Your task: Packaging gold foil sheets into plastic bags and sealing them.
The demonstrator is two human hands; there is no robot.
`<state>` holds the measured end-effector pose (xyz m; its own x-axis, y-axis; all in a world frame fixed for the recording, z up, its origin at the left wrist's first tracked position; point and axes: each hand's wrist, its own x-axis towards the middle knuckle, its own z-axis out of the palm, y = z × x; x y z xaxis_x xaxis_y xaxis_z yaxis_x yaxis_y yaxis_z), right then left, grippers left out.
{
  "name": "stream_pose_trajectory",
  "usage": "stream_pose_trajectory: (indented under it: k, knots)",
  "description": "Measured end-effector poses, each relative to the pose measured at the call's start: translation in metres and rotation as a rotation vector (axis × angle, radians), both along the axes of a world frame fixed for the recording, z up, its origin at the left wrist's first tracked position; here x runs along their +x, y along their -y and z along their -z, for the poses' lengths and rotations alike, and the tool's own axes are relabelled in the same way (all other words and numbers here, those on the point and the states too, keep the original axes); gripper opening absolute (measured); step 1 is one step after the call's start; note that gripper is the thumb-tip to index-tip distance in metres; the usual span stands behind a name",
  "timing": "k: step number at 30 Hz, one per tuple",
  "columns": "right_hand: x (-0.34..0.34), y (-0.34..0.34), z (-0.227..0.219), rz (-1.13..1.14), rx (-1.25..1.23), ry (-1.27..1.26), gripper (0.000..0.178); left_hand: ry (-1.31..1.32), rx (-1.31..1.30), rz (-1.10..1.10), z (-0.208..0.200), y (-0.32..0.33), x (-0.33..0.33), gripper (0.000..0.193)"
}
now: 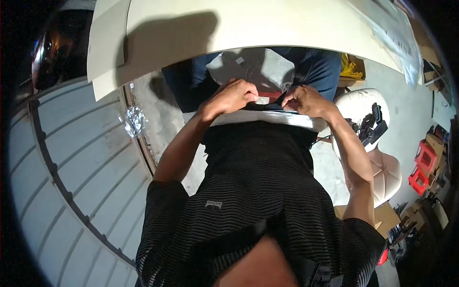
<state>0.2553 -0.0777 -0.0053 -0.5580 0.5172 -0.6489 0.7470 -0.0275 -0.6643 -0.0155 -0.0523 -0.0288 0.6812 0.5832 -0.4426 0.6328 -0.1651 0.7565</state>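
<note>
Both my hands are over my lap, in front of the table edge. With fingertips pinched, my left hand (pixel 234 97) is closed on one end of a small whitish piece (pixel 262 100), whose kind I cannot make out. My right hand (pixel 308 101) is a short way to the right, fingers bent together by a dark edge; what they grip is hidden. Behind the whitish piece shows a reddish strip (pixel 271 94). Across my lap, just below the hands, lies a flat white bundle (pixel 282 117), with layered edges.
A pale table (pixel 267 24) spans the far side, with clear plastic sheeting (pixel 389 36) at its right. To my right, a cream chair (pixel 361 103) carries black devices (pixel 373 125). Red stools (pixel 423 165) stand farther right. Crumpled foil (pixel 135 121) lies left, beside a ribbed panel (pixel 91 158).
</note>
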Motion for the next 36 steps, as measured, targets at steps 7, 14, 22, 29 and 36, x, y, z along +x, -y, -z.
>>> stream_pose_trajectory:
  k: [7,14,22,29,36]
  knots:
    - [-0.005,0.008,0.026,-0.068,0.326,-0.034,0.022,-0.037,-0.083,0.007,0.015,0.018,0.005,0.022]
    - [-0.007,0.002,0.038,-0.156,0.325,-0.039,0.026,-0.084,-0.035,0.024,0.008,0.026,0.007,0.028]
    - [-0.005,-0.011,0.027,0.082,0.291,-0.18,0.023,0.027,-0.11,-0.043,0.022,0.026,0.006,0.031]
    - [-0.009,-0.02,0.013,0.186,0.164,-0.34,0.021,0.194,-0.138,-0.117,0.011,-0.004,0.019,0.023]
    - [-0.02,-0.022,-0.001,0.345,0.077,-0.431,0.01,0.245,-0.449,-0.24,-0.045,-0.031,0.013,0.024]
